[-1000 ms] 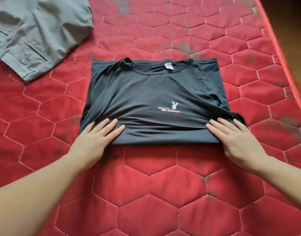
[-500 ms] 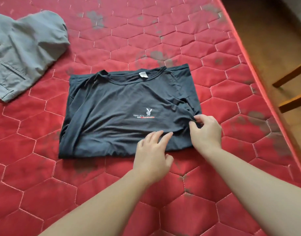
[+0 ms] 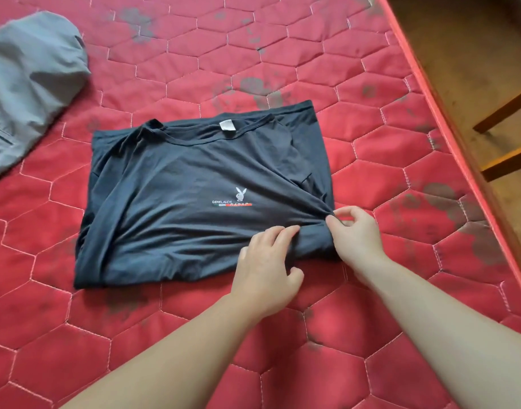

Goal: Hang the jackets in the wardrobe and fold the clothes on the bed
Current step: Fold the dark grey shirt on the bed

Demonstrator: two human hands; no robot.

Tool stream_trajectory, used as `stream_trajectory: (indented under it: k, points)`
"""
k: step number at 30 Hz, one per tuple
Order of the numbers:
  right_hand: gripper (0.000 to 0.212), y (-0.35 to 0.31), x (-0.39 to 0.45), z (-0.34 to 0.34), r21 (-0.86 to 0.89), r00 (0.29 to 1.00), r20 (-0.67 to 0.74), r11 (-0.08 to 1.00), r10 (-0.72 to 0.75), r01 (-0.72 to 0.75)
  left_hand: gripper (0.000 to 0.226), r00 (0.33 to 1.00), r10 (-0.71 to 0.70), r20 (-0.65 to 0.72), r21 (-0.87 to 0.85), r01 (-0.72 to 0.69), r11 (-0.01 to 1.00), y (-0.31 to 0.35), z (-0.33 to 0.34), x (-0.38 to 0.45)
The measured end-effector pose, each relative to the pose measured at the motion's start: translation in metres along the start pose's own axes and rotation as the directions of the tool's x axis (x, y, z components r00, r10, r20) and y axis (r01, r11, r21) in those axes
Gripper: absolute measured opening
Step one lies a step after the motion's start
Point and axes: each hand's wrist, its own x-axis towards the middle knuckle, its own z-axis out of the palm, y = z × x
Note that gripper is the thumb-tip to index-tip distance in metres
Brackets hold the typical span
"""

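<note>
Black T-shirt [image 3: 194, 202] lies half-folded at frame centre on the red mattress [image 3: 341, 69]. A second ago both hands lay flat on its near hem, one at each corner; now both are at the lower-right corner. Right hand [image 3: 356, 231] pinches the bunched fabric between thumb and fingers; left hand [image 3: 268, 267] has curled fingers pressing the cloth beside it. Likely starting a sideways fold. Grey garment [image 3: 32, 84] waits unfolded, upper left.

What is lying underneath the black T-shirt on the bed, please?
The black T-shirt lies on the red quilted mattress, with its own folded layers beneath; anything else under it is covered.
</note>
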Motion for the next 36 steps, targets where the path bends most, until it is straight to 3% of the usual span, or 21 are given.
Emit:
stream_trajectory:
  k: [2, 3, 5, 6, 8, 9, 12, 15, 17, 20, 22, 24, 26, 28, 31, 34, 36]
  points:
    - [0.012, -0.005, 0.0, -0.001, -0.196, 0.972, -0.06, 0.957, -0.228, 0.213, 0.07, 1.0, 0.031, -0.003, 0.069, -0.031, 0.997, -0.002, 0.0, 0.001]
    - [0.014, -0.007, -0.002, 0.0, -0.256, 0.925, -0.069, 0.903, -0.374, 0.346, 0.07, 0.999, 0.045, -0.008, 0.095, -0.044, 0.995, -0.002, 0.001, 0.001]
    - [0.021, -0.007, -0.007, 0.003, -0.42, 0.819, 0.02, 0.738, -0.574, 0.528, 0.07, 0.996, 0.084, -0.013, 0.144, -0.082, 0.986, -0.003, 0.003, 0.001]
    - [0.024, -0.004, -0.008, 0.004, -0.512, 0.8, 0.104, 0.658, -0.591, 0.552, 0.07, 0.994, 0.105, -0.011, 0.166, -0.101, 0.981, -0.003, 0.004, 0.001]
    - [0.03, 0.001, -0.006, 0.006, -0.637, 0.843, 0.179, 0.593, -0.508, 0.493, 0.067, 0.991, 0.132, -0.014, 0.184, -0.127, 0.975, -0.006, 0.004, 0.0]
    - [0.033, 0.003, -0.003, 0.007, -0.642, 0.873, 0.158, 0.624, -0.462, 0.447, 0.066, 0.989, 0.146, -0.024, 0.192, -0.138, 0.972, -0.007, 0.003, 0.0]
    - [0.042, -0.006, 0.004, 0.01, -0.395, 0.95, -0.004, 0.873, -0.311, 0.285, 0.062, 0.978, 0.188, -0.09, 0.23, -0.163, 0.959, 0.002, 0.006, 0.008]
    - [0.055, -0.013, 0.013, 0.008, -0.291, 0.995, -0.044, 0.953, -0.095, 0.078, 0.061, 0.987, 0.131, -0.098, 0.199, -0.11, 0.974, 0.024, 0.011, 0.025]
    - [0.06, -0.021, 0.023, 0.005, -0.288, 1.0, 0.011, 0.958, 0.006, -0.003, 0.057, 0.994, 0.061, -0.096, 0.168, -0.044, 0.985, 0.032, 0.014, 0.036]
    - [0.047, -0.041, 0.042, 0.003, -0.336, 0.974, 0.228, 0.939, 0.002, 0.077, 0.047, 0.992, 0.005, -0.128, 0.089, 0.007, 0.996, 0.031, 0.009, 0.043]
    - [0.041, -0.06, 0.053, 0.004, -0.251, 0.932, 0.358, 0.967, 0.052, 0.042, 0.034, 0.985, -0.033, -0.171, -0.074, 0.02, 0.997, 0.025, 0.0, 0.041]
    - [0.045, -0.078, 0.067, 0.009, -0.131, 0.924, 0.36, 0.987, 0.131, -0.089, 0.028, 0.971, -0.089, -0.223, -0.299, 0.019, 0.954, 0.016, -0.008, 0.035]
    - [0.054, -0.094, 0.08, 0.019, -0.026, 0.952, 0.256, 0.986, 0.166, -0.165, 0.029, 0.963, -0.116, -0.245, -0.475, -0.015, 0.88, 0.007, -0.017, 0.027]
    - [0.051, -0.11, 0.084, 0.036, -0.047, 0.964, 0.217, 0.988, 0.152, -0.145, 0.03, 0.954, -0.197, -0.227, -0.684, -0.012, 0.729, -0.001, -0.027, 0.017]
    - [0.017, -0.138, 0.079, 0.067, -0.064, 0.981, 0.192, 0.998, -0.014, 0.027, 0.029, 0.911, -0.356, -0.208, -0.908, -0.045, 0.416, -0.014, -0.047, 0.007]
    - [0.021, -0.176, 0.058, 0.105, -0.026, 0.954, 0.155, 0.964, -0.258, 0.265, 0.028, 0.836, -0.52, -0.176, -0.984, -0.129, 0.126, -0.039, -0.07, -0.008]
    - [0.029, -0.202, 0.037, 0.135, -0.021, 0.905, 0.178, 0.918, -0.386, 0.395, 0.027, 0.773, -0.631, -0.069, -0.977, -0.179, -0.112, -0.062, -0.084, -0.024]
